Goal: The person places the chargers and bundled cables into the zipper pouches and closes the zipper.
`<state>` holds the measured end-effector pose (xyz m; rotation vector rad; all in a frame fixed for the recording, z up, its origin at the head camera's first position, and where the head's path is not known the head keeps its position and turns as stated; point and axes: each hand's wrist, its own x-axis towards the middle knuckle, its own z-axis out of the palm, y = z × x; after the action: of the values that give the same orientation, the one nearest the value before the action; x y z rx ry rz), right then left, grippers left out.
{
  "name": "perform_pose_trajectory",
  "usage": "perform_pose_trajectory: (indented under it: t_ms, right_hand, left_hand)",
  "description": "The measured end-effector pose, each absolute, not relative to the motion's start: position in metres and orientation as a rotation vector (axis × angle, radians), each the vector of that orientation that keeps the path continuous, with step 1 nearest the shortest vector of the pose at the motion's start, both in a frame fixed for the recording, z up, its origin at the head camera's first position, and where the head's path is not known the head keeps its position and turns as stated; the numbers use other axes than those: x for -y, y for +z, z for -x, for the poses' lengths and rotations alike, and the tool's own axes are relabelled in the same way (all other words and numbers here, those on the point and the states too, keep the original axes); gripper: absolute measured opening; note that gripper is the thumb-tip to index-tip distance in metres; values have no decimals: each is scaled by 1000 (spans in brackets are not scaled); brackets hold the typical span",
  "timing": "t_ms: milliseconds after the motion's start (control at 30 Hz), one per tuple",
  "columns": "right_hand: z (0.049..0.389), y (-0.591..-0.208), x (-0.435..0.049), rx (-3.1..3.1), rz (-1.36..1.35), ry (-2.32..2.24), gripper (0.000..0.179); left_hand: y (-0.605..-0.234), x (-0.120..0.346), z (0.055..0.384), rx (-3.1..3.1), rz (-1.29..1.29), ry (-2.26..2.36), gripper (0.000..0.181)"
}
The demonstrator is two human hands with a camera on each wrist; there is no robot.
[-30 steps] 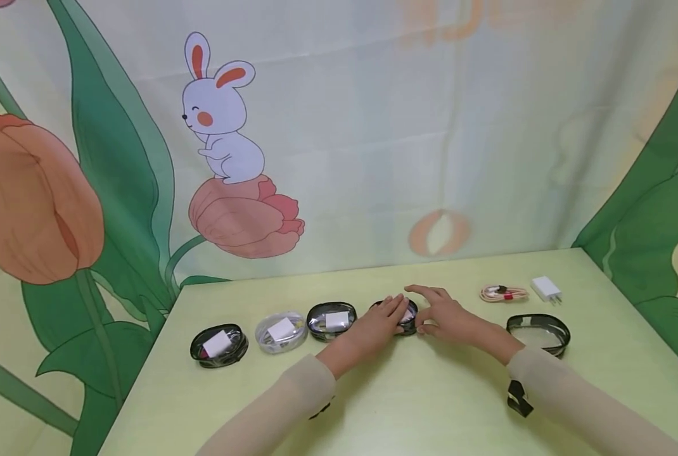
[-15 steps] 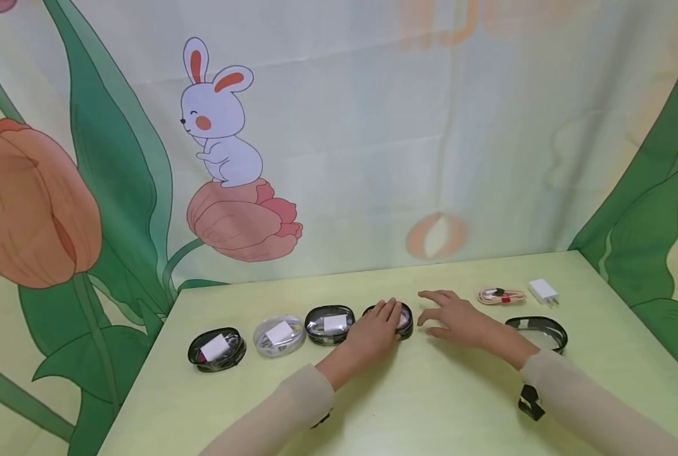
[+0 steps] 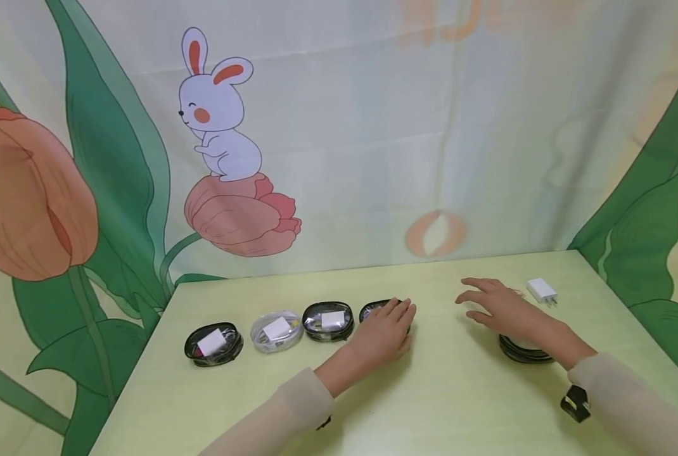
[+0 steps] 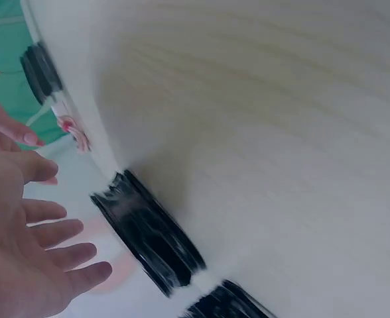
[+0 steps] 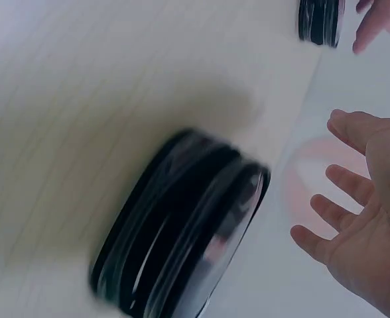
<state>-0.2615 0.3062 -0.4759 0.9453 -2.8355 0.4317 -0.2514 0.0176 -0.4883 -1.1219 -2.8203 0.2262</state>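
My left hand (image 3: 380,329), fingers extended, is over the fourth black-edged clear oval case (image 3: 367,310) and covers most of it. In the left wrist view that case (image 4: 152,235) stands apart from the fingers. My right hand (image 3: 507,310) hovers with spread fingers, holding nothing, above the right side of the table. Beneath it is another black-edged oval case (image 3: 524,353), partly hidden by hand and wrist. A pinkish cable (image 3: 518,292) shows only a sliver behind the right hand. The white charger plug (image 3: 542,290) lies beyond that hand, its prongs toward the front.
To the left stand a black-edged case (image 3: 214,344), a clear-edged case (image 3: 276,330) and a black-edged case (image 3: 328,321), each with a white plug inside. A printed cloth (image 3: 345,158) hangs behind the table (image 3: 419,405).
My right hand has moved right, away from the fourth case, to above the cable and right-hand case. My left hand stays over the fourth case, shifted slightly to the right.
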Motion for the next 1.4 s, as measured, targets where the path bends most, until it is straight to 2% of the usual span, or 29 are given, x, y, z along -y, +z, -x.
perform_pose_trajectory:
  t_ms: [133,333,467,1000,1400]
  right_hand:
    - [256,-474,-326,2851,-876,401,30]
    - [247,-470,-349,2939,-724,291,53]
    - [248,-471,-361,3009,-618,229,60]
    - [252,-478,-392,3096,-503,209,58]
    - [257,-474,-392,3102,-453,256,54]
  left_hand:
    - [-486,-31,244,2744,1200,260,54]
    - [-486,-56,238,2677,1332,262,52]
    - [-485,-74,234,2659,1433,275,53]
    - [-500,-143,232,2680,1737,312,65]
    - [-498,-154,233,2390,1630,455,39]
